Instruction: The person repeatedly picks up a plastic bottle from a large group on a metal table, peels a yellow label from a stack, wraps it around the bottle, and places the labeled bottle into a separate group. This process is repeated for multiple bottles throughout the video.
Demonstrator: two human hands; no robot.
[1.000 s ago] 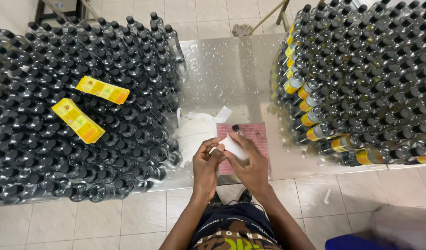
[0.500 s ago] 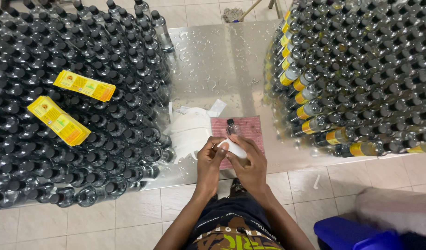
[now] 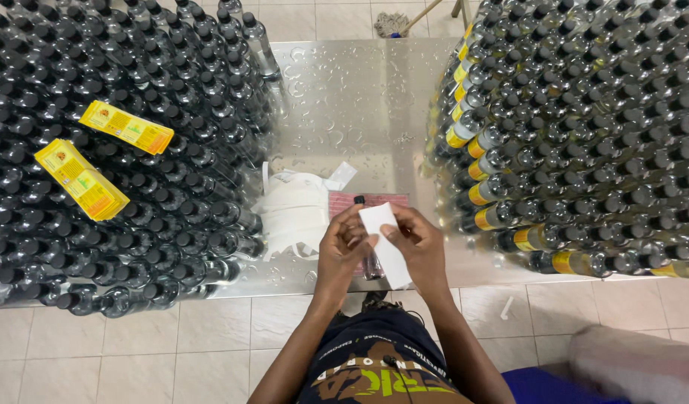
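Your left hand (image 3: pixel 343 251) and right hand (image 3: pixel 418 251) are meeting over the near edge of the wet stainless-steel table (image 3: pixel 359 105), and together they are gripping a white rectangular paper strip (image 3: pixel 386 243). Left-hand fingers are curling closed against the strip's left edge, while your right thumb and fingers are pinching its top right corner, so neither hand is hanging open. Between your palms, just under the strip, a small clear plastic bottle with a black cap (image 3: pixel 368 254) is lying on a pink mat (image 3: pixel 374 200); whether your fingers are actually touching the bottle I cannot tell.

Out to the left of your left hand, a big block of clear black-capped bottles (image 3: pixel 120 187) is crowding the table. Beyond your right hand, a stack of similar bottles with yellow labels (image 3: pixel 554 135) is piling up, lying on their sides. Two flat bundles of yellow labels (image 3: pixel 98 153) are resting on top of the left block, well apart from your hands. Just past your left fingertips, a loose heap of white backing paper (image 3: pixel 296 213) is sitting beside the mat.
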